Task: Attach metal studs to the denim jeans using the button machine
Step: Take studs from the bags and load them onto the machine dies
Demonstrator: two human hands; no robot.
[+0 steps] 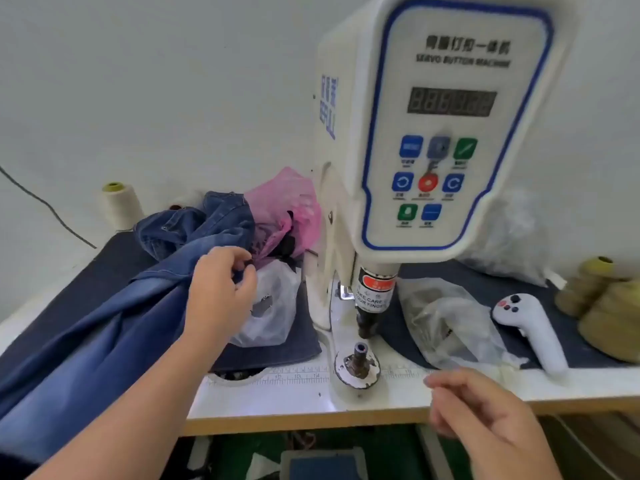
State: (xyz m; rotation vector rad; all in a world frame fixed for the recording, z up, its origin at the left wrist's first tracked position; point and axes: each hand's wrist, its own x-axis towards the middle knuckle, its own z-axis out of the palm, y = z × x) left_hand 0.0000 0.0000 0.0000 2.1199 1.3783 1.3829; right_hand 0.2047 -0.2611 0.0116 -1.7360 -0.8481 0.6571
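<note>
The left hand [221, 282] is pinching the jeans [104, 323] piled left of the button machine [433, 133], the blurry right hand [485, 410] is hanging loosely curled and holding nothing, and a finger might be getting squashed under the punch [369, 323] above the post [358, 355].

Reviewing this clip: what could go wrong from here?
The left hand grips the denim jeans beside loose plastic bags; dragging the fabric toward the lower die may snag one. The right hand hovers near the die, so fingers risk the punch.
</note>
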